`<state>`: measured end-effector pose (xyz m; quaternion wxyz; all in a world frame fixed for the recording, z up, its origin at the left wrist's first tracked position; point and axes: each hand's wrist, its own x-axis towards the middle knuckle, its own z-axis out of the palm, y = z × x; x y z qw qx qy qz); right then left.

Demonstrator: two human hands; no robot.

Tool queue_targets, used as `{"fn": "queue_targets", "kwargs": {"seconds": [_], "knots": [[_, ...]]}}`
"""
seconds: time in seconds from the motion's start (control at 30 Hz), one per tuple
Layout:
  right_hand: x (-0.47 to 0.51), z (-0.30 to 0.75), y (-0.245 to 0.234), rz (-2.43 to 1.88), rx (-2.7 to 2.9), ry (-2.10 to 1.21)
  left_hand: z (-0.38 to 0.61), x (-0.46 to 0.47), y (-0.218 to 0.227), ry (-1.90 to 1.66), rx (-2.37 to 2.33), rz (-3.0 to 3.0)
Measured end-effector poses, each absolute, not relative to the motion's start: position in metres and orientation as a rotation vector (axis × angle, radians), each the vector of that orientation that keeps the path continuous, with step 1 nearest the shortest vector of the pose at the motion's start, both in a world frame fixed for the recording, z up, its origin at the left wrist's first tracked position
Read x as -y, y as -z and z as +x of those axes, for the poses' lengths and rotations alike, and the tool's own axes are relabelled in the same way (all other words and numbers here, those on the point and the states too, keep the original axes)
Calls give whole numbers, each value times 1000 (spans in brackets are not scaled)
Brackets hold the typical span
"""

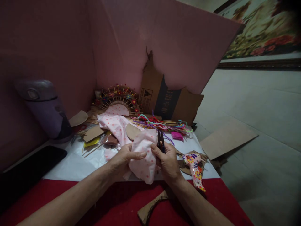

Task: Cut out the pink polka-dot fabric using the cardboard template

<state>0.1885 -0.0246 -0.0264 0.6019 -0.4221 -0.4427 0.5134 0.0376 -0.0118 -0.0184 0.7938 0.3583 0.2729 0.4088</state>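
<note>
A pink polka-dot cloth (144,157) hangs between my two hands over the table's front part. My left hand (124,158) is closed on its left side, thumb lying on top. My right hand (168,160) pinches the right edge of the same cloth. Dark scissors (161,139), blades pointing up, are also held in my right hand. Behind the cloth, a rounded cardboard piece (132,131) shows in part. More of the dotted fabric (115,124) stretches back to the left. What the fingers beneath the cloth do is hidden.
A floral glue gun (195,169) lies at the right, on cardboard scraps. Farther back are colourful pipe cleaners (162,124), a fan-shaped stick piece (119,97) and torn cardboard (152,88). At left stand a purple bottle (47,110) and a black phone-like slab (35,171). A cardboard strip (152,207) lies in front.
</note>
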Motion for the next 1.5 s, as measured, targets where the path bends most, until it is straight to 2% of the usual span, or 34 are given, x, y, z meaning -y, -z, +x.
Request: {"fn": "queue_targets", "kwargs": {"seconds": [0.87,1.3,1.5], "knots": [[28,185,29,-1008,1116,-1167,39,19,16,-836,-653,833],[29,182,27,-1081,1259,-1197,39,16,-1,-1091,-855,661],[28,182,27,-1095,1270,-1240,36,10,8,-1162,-839,667]]}}
